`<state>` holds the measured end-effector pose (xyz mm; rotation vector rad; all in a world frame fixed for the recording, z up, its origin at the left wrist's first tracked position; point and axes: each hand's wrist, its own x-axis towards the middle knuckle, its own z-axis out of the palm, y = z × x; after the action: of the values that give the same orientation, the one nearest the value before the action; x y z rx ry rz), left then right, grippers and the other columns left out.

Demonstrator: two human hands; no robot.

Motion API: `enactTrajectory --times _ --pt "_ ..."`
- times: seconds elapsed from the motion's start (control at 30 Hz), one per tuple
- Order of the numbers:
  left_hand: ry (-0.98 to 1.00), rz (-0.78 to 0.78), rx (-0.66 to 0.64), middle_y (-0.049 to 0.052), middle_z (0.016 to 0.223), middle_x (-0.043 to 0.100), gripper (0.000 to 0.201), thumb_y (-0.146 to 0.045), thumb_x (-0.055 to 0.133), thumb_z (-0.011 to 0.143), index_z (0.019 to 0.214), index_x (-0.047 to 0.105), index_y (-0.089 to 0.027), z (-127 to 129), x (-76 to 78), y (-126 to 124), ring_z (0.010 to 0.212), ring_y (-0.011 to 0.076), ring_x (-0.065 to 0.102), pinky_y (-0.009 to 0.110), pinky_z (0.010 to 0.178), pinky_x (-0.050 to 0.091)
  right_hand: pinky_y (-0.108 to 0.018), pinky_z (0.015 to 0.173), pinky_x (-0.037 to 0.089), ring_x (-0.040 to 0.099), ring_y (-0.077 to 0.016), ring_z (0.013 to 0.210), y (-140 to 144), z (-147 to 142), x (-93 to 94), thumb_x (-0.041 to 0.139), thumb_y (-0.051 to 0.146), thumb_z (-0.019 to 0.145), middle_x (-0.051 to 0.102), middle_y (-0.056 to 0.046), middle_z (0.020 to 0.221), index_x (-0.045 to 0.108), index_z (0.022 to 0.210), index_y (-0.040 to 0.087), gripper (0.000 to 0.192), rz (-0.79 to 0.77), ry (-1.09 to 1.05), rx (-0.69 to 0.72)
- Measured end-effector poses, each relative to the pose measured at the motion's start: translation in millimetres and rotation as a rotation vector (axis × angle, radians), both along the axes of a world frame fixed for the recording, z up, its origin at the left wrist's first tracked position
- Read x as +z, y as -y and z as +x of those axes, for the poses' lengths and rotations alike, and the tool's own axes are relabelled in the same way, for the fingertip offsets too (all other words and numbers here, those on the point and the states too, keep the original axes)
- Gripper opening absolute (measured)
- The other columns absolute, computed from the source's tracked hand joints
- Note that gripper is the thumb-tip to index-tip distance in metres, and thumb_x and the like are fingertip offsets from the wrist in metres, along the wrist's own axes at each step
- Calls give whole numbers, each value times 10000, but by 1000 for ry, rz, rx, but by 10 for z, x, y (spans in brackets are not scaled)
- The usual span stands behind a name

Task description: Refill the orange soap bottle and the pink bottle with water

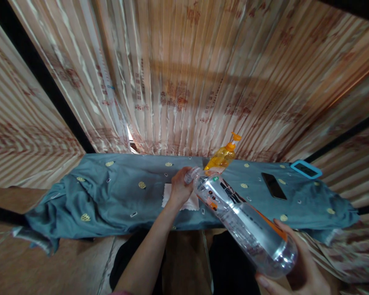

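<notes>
Clear plastic water bottle (246, 223), tilted, base gripped by right hand (298, 266); left hand (180, 186) fingers pinch its cap, w/ orange pump bottle (223, 157) just behind on teal cloth (117, 192).

Left hand (180, 186) extended, fingers seemingly pinched shut, right hand (298, 266) cupped underneath, gripping.
</notes>
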<state>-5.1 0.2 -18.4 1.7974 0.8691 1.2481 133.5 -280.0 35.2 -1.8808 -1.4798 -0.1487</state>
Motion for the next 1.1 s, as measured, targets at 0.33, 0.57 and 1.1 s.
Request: enactTrajectory --times 0.33,0.57,1.1 --pt "-21 17 -13 21 889 737 132 -205 670 768 900 653 -204 0 14 -3 820 198 684 299 777 520 -172 877 532 629 -168 1153 31 1 -84 758 404 748 543 -25 1374 318 1479 335 856 29 -155 7" --pt "-20 29 0 38 904 741 160 -221 678 761 916 652 -192 25 -5 -5 840 211 685 314 796 520 -186 869 532 653 -186 1119 73 29 -202 788 390 710 594 -40 1344 333 1465 322 885 23 -237 -19" --pt "-48 38 15 33 888 731 133 -243 650 791 917 657 -200 36 -4 -28 821 207 673 316 774 513 -195 921 506 620 -192 1174 57 -21 -152 799 349 711 600 -59 1358 321 1451 286 883 -3 -334 14"
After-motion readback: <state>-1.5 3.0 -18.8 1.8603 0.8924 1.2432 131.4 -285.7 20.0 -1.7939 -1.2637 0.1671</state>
